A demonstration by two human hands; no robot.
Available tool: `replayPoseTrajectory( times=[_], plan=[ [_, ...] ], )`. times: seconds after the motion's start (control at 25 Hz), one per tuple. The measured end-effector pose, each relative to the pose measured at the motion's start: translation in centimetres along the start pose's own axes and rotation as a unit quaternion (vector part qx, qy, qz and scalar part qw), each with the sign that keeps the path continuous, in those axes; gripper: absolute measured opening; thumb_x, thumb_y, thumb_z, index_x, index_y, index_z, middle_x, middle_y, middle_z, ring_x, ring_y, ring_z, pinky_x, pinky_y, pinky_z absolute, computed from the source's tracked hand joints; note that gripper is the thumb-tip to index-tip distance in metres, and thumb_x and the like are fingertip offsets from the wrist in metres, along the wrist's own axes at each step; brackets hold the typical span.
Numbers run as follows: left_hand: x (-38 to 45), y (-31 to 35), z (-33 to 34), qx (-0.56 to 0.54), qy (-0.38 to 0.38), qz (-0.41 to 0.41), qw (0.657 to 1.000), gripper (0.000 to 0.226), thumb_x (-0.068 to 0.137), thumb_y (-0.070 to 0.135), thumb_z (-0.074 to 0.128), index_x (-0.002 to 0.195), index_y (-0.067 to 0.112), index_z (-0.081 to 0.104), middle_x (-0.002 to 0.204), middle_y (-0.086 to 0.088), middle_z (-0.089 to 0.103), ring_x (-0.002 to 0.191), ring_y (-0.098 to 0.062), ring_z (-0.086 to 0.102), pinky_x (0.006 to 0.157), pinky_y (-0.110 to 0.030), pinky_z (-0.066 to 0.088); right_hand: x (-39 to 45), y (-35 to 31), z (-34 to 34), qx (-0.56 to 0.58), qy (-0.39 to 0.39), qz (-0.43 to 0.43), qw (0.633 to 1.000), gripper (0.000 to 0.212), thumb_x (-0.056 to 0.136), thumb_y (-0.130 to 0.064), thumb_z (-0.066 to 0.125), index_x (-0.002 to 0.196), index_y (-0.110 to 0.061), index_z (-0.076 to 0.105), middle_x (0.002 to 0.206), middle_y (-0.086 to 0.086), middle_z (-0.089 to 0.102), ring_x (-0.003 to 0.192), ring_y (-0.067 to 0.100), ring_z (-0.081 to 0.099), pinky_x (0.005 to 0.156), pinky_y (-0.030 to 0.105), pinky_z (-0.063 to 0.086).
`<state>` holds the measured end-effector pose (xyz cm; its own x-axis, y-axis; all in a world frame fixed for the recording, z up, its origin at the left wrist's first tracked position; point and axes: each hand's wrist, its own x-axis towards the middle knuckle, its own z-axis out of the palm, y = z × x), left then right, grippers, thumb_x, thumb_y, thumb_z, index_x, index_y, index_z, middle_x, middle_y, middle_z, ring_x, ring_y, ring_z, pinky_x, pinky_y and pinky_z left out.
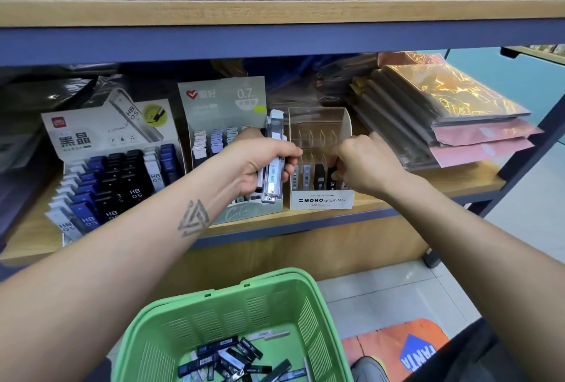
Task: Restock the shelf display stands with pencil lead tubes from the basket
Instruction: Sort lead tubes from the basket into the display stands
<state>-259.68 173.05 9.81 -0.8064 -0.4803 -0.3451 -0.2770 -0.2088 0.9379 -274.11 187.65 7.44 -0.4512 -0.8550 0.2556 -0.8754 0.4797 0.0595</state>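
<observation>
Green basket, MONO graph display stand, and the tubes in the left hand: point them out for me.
Green basket [214,317]: head view, on its slotted back wall.
MONO graph display stand [321,200]: head view, on its white front label.
Tubes in the left hand [273,149]: head view, mid-length on the clear tube.

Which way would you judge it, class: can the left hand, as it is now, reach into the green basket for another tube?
Probably not yet. The left hand already grips a bundle of tubes up at the shelf, so its fingers are occupied, though the green basket below lies open and unobstructed.
</observation>
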Motion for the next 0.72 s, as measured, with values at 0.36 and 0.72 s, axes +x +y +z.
replayPoseTrajectory(
  times=[0.36, 0.72],
  plan=[
    [-0.5, 0.0, 0.2, -0.001, -0.021, 0.001, 1.000, 0.013, 0.092, 0.002, 0.067, 0.081, 0.004, 0.061, 0.067, -0.008, 0.062, 0.050, -0.013, 0.060, 0.048, -0.021, 0.053, 0.7, 0.8, -1.9, 0.145, 0.045, 0.039, 0.988, 0.009, 0.089, -0.017, 0.073, 0.094, -0.022, 0.077, 0.087, -0.007, 0.070, 0.082, 0.013, 0.062, 0.075, 0.031, 0.051],
    [-2.1, 0.5, -0.7, -0.117, -0.020, 0.003, 0.993, 0.011, 0.097, -0.004, 0.054, 0.105, -0.009, 0.061, 0.079, -0.022, 0.072, 0.061, -0.025, 0.073, 0.051, -0.030, 0.059, 1.3, -3.8, -2.4, 0.678, -0.077, 0.074, 0.727, 0.021, 0.091, -0.016, 0.072, 0.112, -0.011, 0.070, 0.097, 0.010, 0.076, 0.085, 0.023, 0.072, 0.082, 0.041, 0.059]
  ],
)
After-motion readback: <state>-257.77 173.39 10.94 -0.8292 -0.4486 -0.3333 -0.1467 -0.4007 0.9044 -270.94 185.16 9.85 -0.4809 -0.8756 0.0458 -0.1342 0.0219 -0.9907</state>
